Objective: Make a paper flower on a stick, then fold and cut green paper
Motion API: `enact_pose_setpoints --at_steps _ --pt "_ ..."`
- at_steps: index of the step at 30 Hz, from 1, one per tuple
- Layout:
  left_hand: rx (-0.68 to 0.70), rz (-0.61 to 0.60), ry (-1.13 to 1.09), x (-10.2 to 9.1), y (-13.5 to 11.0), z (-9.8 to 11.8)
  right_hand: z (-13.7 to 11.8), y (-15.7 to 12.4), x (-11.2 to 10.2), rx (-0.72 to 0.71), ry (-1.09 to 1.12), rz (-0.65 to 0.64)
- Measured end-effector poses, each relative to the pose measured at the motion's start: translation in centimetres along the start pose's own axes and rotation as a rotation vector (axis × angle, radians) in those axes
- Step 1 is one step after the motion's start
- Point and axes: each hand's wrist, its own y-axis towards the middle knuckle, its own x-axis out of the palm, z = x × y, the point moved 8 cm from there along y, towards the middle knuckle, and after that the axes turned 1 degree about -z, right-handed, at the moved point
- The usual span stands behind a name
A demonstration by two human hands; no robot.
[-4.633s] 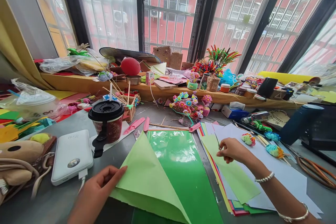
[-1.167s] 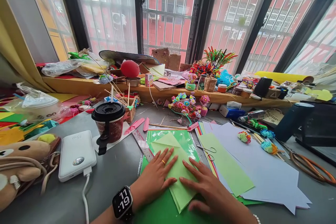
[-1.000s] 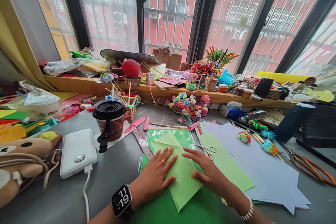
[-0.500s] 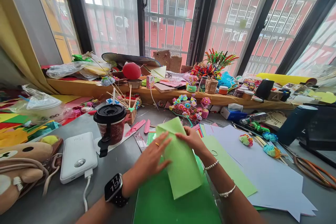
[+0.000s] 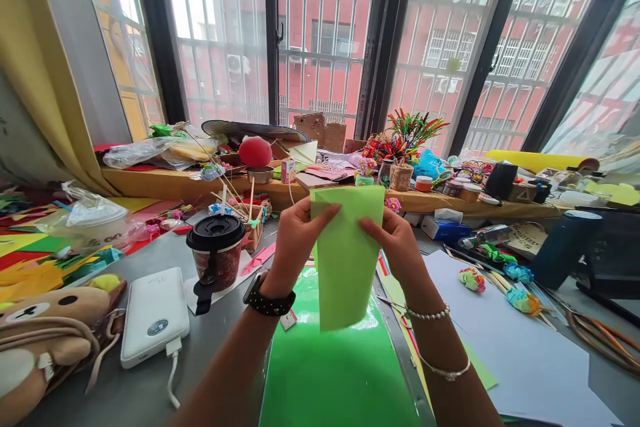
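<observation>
A light green sheet of paper [image 5: 347,273], folded along its top edge, hangs upright in front of me. My left hand [image 5: 300,233] grips its upper left side, thumb on the front and fingers behind. At the upper right side my right hand [image 5: 395,240] pinches it the same way, its fingers mostly hidden by the paper. Below the sheet lies a glossy green folder [image 5: 335,373] on the grey table. Just right of the folder, partly under my right forearm, are scissors [image 5: 393,303] and coloured paper strips.
A lidded cup [image 5: 215,253] and a white power bank [image 5: 155,317] stand to the left, near a plush bear [image 5: 55,320]. White paper sheets [image 5: 520,347] and crumpled paper balls [image 5: 471,279] lie to the right. Craft supplies crowd the windowsill [image 5: 150,180].
The green paper has been lifted off the folder and turned upright. My left hand has gone from lying on its surface to gripping its left edge; my right hand has shifted to the right edge.
</observation>
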Motion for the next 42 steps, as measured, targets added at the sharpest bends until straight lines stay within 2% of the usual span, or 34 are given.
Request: enact_pose_setpoints --at_steps 6,12,19,23,26,30,37,42 --pt "-0.035 -0.117 -0.028 1.3 -2.0 1.3 -2.7 -2.1 -1.0 0.035 -0.048 0.095" --pt "0.008 -0.066 -0.042 0.3 -3.1 2.9 -4.7 -4.0 -1.2 0.033 -0.098 0.127" --pt "-0.038 -0.084 -0.074 0.2 -3.6 3.0 -4.8 -4.4 -1.4 0.038 -0.126 0.121" --pt "-0.089 -0.145 -0.148 0.8 -4.0 3.2 -5.0 -4.6 -1.2 0.063 -0.113 0.133" --pt "-0.108 -0.125 -0.155 0.7 -4.3 3.5 -5.2 -4.9 -1.0 0.082 -0.105 0.153" --pt "-0.078 -0.071 -0.099 0.4 -4.5 4.1 -5.6 -5.5 -0.9 0.084 -0.112 0.211" --pt "-0.001 -0.008 0.085 -0.1 -4.9 5.2 -6.2 -6.0 -0.8 0.064 -0.181 0.231" --pt "0.005 -0.045 0.071 0.2 -5.0 5.3 -6.5 -5.9 -1.0 0.028 -0.199 0.219"
